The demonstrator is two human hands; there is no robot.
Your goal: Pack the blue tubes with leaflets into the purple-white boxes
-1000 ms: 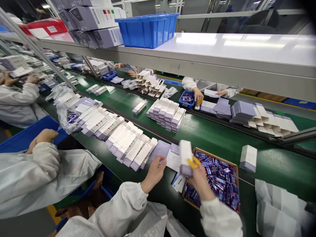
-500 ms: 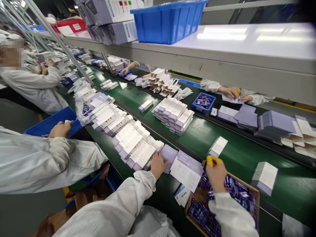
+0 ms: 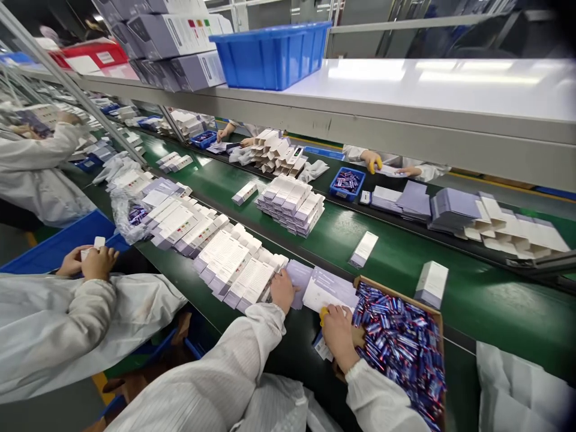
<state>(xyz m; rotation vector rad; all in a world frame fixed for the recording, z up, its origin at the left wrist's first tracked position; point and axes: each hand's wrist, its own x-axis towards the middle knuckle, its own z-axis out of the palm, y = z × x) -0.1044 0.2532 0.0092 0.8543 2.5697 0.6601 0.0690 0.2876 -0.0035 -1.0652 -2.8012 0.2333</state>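
We seem to be picking up, left hand (image 3: 283, 291) at the row of cartons (image 3: 252, 281) on the surface (image 3: 294, 345), right hand (image 3: 338, 329) at the leaflets (image 3: 328, 290); whether either's fingers pinch we cannot tell, and separating one piece cleanly comes next.

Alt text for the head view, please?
A person's left hand is at a row of white-and-lilac cartons, the right hand at printed leaflets beside a cardboard box of blue battery-like cylinders. Beyond lies a green conveyor.
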